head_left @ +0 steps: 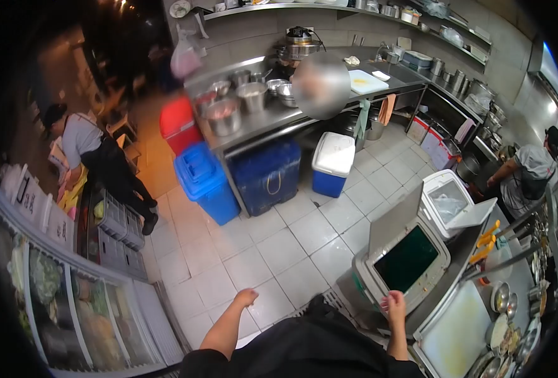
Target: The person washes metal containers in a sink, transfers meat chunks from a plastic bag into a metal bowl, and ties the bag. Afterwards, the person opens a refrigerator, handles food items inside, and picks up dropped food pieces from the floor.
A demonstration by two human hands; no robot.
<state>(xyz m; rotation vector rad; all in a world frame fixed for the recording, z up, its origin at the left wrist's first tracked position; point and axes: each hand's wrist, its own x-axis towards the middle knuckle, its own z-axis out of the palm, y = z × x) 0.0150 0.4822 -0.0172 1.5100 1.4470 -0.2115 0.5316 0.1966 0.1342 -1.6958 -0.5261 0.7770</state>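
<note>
Low over the tiled floor, my left hand (247,297) hangs with its fingers curled in; whether it holds anything is too small to tell. My right hand (394,303) is at the near edge of an open grey bin (442,269) with a dark green inside; its fingers are partly bent and apart, with nothing seen between them. Whether that hand touches the bin rim is unclear. Behind the bin opening stands its raised grey lid (393,217).
A cutting board (453,331) and metal bowls are at the right. A blue bin (207,183), red bin (179,124) and white-lidded cooler (333,161) stand ahead. One person (106,151) bends at the left, another (530,170) works at the right. A glass-door fridge (84,315) is near left.
</note>
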